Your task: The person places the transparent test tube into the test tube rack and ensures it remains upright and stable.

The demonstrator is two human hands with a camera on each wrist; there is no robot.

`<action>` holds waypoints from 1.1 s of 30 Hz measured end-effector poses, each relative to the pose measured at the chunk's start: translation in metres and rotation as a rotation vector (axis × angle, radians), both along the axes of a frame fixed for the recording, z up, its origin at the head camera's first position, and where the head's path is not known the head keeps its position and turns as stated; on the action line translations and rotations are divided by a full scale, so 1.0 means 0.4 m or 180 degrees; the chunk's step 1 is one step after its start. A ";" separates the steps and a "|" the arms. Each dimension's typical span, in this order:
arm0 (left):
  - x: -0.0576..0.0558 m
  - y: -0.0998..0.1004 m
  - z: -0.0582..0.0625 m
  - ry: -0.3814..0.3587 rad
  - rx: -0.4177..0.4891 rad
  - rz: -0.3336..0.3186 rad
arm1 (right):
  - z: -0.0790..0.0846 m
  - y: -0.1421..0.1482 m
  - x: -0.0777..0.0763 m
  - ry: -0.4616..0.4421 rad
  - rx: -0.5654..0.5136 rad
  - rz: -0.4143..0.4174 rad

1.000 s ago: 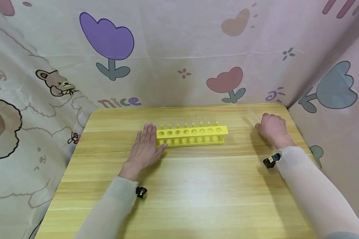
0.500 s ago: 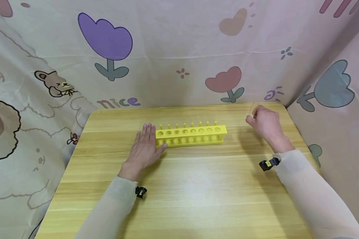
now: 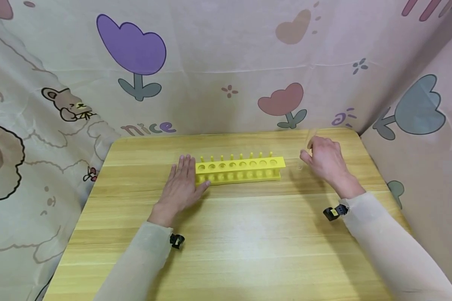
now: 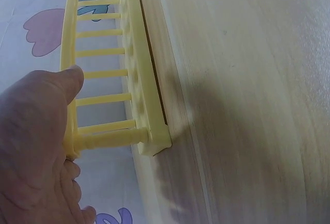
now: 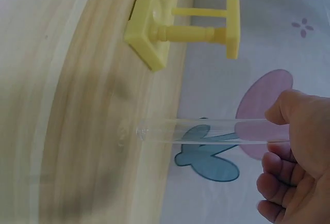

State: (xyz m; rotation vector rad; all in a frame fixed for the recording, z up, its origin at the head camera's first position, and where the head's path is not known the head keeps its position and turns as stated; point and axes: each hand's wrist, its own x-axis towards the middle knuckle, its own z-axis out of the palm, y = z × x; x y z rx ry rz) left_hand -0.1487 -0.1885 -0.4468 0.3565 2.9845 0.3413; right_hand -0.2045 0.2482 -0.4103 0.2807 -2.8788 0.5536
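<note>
A yellow test tube rack stands mid-table, with round holes in its top plate and a row of pegs behind. At its left end rests my left hand, fingers straight against the end. In the left wrist view the left thumb lies over the rack's upper plate. To the right of the rack, my right hand pinches a clear glass test tube between thumb and fingers. The tube's rounded end points down over the table, apart from the rack. No tubes show in the rack's holes.
The wooden table ends at a printed curtain behind, with more curtain at both sides. Small black cameras sit at the left cuff and right cuff.
My right hand has moved left toward the rack with the test tube, which has turned more upright. The left hand and the rack have stayed in place.
</note>
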 end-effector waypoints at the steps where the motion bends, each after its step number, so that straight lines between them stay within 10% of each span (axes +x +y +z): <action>1: 0.000 0.000 0.000 -0.0004 -0.0006 -0.0004 | 0.003 -0.002 0.002 0.0029 0.0001 0.0012; 21: -0.005 -0.001 0.011 -0.0143 -0.0092 -0.0024 | 0.170 -0.171 0.037 0.0747 -0.0345 0.0511; 33: -0.005 0.001 0.015 -0.0143 -0.0046 -0.0023 | 0.172 -0.294 0.042 0.0464 -0.0439 0.0729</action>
